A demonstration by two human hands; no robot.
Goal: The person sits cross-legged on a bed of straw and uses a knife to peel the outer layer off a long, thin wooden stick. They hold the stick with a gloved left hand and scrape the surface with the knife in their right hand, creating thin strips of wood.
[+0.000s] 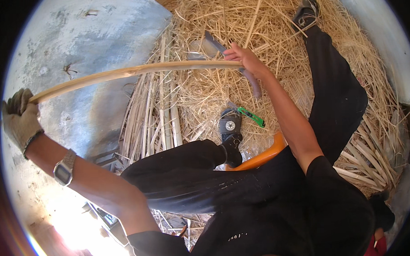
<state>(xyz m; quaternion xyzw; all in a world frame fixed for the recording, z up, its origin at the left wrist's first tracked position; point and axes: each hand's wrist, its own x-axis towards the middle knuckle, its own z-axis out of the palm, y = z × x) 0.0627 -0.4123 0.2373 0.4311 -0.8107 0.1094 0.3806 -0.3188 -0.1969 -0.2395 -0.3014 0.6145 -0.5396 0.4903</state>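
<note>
A long, pale bamboo strip [135,71] runs between my hands, slightly arched in this view. My left hand [22,118], in a greyish work glove, is closed around its left end. At the right end, my bare right hand [250,61] grips the strip, fingers toward the left. A knife with a dark blade [214,42] and a brownish handle [252,82] passes beneath the right hand; whether it is held or lies on the straw, I cannot tell. Nearer to me, a green box cutter [251,116] lies beside my sandalled foot [230,125].
Straw-like shavings [273,17] cover the floor ahead. Bundles of split strips lie at left [168,115] and right [366,158]. A pale bluish wall [89,37] stands at left. Part of an orange plastic seat [260,158] shows under my leg.
</note>
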